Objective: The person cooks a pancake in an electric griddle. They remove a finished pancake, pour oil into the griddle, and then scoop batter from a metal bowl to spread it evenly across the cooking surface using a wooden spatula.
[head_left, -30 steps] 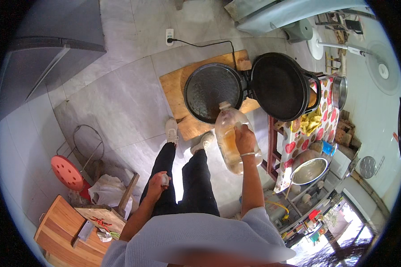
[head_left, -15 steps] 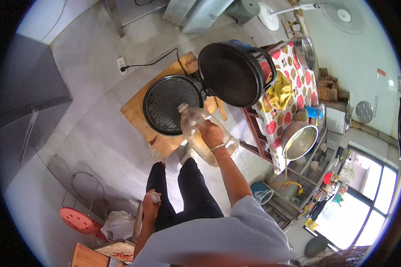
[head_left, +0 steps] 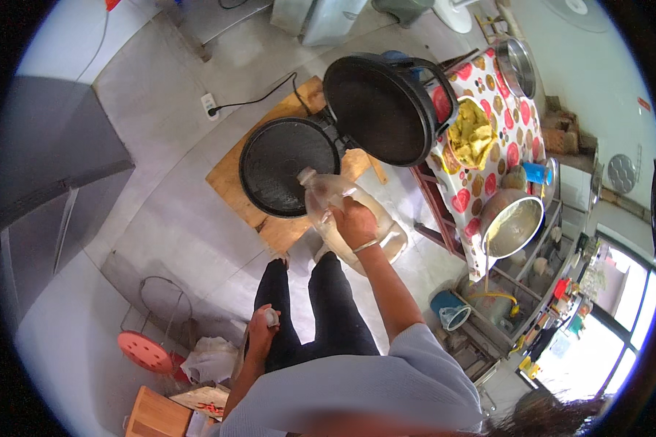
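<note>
My right hand (head_left: 357, 224) is closed round the handle of a large clear plastic jug (head_left: 326, 198). The jug is uncapped and tilted, its mouth over the near right rim of a round black electric griddle plate (head_left: 280, 162). I cannot make out a stream from it. Low at my left thigh, my left hand (head_left: 260, 333) is closed on a small whitish cap (head_left: 272, 317). The griddle's black upper lid (head_left: 375, 109) stands swung open to the right.
The griddle sits on a wooden board (head_left: 288, 234) on the floor, its cord running to a white socket strip (head_left: 209, 103). At right, a patterned table (head_left: 510, 109) bears yellow dough (head_left: 472, 135) and a metal bowl (head_left: 514, 229). A red stool (head_left: 144, 351) stands at lower left.
The view has shifted slightly, so most things sit further right in it. Both hands keep their holds, and the jug's mouth stays by the griddle rim.
</note>
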Motion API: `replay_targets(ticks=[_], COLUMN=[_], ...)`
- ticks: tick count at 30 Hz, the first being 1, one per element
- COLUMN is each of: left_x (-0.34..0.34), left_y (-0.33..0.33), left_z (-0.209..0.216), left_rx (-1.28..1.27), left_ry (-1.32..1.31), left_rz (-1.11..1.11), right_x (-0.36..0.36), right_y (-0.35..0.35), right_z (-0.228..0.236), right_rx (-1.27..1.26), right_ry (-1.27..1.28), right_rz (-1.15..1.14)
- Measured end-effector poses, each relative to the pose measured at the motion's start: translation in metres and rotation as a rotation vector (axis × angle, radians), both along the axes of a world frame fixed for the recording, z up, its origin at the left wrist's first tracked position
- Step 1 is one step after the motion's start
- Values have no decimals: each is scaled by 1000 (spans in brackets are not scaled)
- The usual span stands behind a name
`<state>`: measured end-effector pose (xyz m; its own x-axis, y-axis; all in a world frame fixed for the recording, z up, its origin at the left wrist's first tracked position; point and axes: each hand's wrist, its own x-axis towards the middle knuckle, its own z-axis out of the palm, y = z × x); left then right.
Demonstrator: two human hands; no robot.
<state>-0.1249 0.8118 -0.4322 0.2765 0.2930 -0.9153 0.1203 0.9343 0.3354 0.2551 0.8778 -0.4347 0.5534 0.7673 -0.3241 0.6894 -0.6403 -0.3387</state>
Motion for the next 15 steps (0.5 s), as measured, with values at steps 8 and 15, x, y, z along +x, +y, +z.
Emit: replay_targets(ticks=[8,15], left_x=[-3,-13], left_y=[-6,-12], left_z=[-6,-9], left_rx=[-39,-35], left_ry=[18,-12], left_rz=[74,129], right_x=[0,-1], right_y=[6,10], right_z=[16,10], right_rx=[-169,-162], right_ry=[-64,-117], right_rz=[63,99])
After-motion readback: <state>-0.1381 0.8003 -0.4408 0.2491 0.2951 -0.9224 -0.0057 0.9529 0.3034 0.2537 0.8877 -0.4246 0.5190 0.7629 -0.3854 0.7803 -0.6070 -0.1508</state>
